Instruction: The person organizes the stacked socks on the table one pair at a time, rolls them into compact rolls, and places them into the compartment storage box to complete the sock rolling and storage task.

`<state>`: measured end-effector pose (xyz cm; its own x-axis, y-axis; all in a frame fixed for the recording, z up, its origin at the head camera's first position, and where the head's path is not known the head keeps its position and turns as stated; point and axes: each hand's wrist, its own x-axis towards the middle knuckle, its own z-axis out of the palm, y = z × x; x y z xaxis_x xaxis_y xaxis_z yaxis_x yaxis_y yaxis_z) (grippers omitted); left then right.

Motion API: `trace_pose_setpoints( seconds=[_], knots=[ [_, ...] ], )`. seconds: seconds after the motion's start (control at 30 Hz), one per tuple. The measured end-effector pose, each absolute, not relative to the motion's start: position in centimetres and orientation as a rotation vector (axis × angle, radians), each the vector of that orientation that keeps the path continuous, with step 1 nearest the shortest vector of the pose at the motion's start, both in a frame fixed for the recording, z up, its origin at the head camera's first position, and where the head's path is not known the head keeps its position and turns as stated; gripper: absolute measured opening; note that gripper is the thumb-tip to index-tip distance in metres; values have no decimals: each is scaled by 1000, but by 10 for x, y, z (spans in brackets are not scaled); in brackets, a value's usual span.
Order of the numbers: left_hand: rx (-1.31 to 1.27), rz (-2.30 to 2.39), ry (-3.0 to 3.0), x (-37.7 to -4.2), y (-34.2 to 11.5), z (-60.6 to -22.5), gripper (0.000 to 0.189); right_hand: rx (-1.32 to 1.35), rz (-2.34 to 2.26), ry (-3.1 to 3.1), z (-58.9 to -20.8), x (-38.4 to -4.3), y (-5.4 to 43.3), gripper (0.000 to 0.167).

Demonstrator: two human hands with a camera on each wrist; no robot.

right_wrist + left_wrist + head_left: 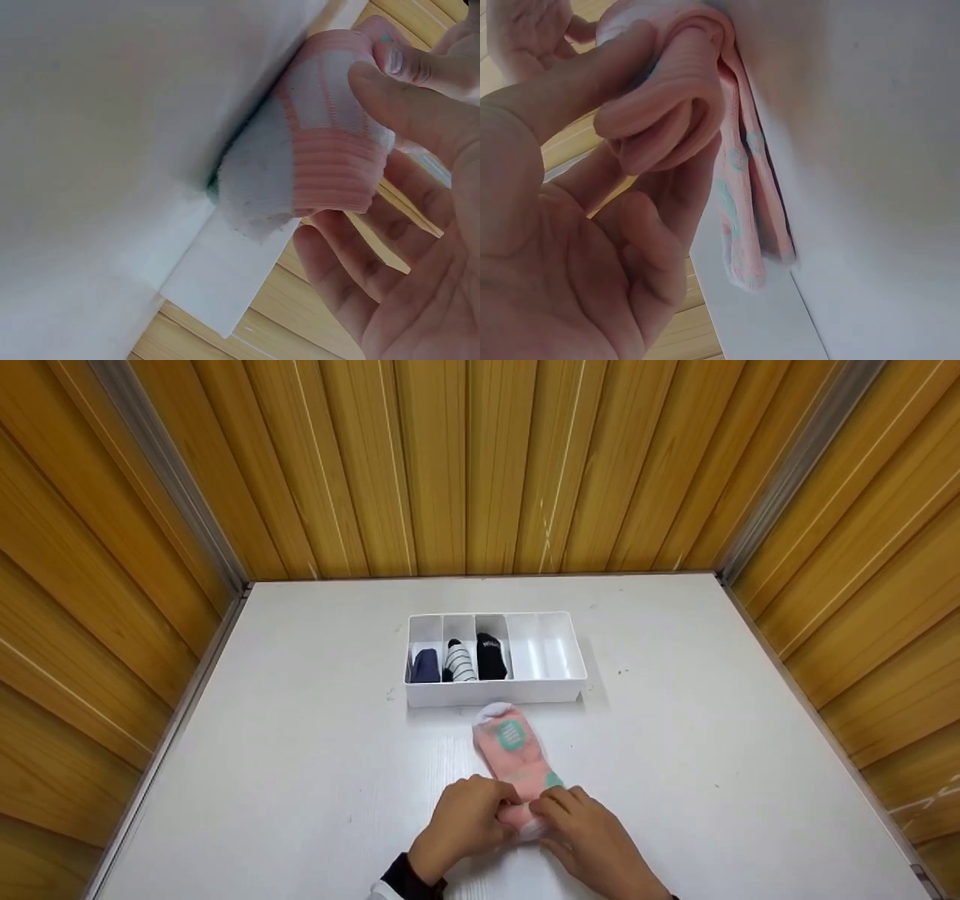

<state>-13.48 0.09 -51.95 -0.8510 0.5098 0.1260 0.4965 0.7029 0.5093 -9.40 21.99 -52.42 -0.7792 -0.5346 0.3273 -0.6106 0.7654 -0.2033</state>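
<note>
A pair of pink socks (504, 761) with white toes and green patches lies on the table, toes toward the box. At the near, cuff end, my left hand (466, 819) pinches the fabric between thumb and fingers. The left wrist view shows the cuff (676, 101) folded over in that grip, with two sock layers hanging beyond it. From the other side my right hand (594, 840) pinches the same end. In the right wrist view its thumb lies on the ribbed pink-and-white fabric (334, 169), fingers behind it.
Just beyond the socks stands a white divided box (495, 692). Its left compartments hold a navy sock (426, 666), a striped sock (460, 661) and a black sock (491, 658). Wood-patterned walls (465, 465) enclose the white table (300, 750) at the back and sides.
</note>
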Motion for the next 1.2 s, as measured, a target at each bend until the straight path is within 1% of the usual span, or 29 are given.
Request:
trace_pose_setpoints(
  seconds=[0.2,0.33,0.63,0.77,0.9,1.1,1.2],
  knots=[
    [864,848,2865,-135,0,-516,23,897,474,-2677,-526,-96,219,45],
    [878,834,2885,-133,-1,-516,23,896,546,-2689,-529,-98,219,42],
    [862,766,2954,-126,1,-520,38,865,647,-2716,-528,-100,221,41],
    [847,774,2961,-126,3,-522,37,854,653,-2741,-527,-100,220,41],
    [821,772,2938,-130,5,-523,34,879,569,-2736,-525,-98,219,44],
    [839,796,2891,-133,3,-520,31,924,447,-2753,-526,-94,219,63],
    [871,772,2878,-132,2,-518,30,948,470,-2750,-529,-94,221,63]
  ],
)
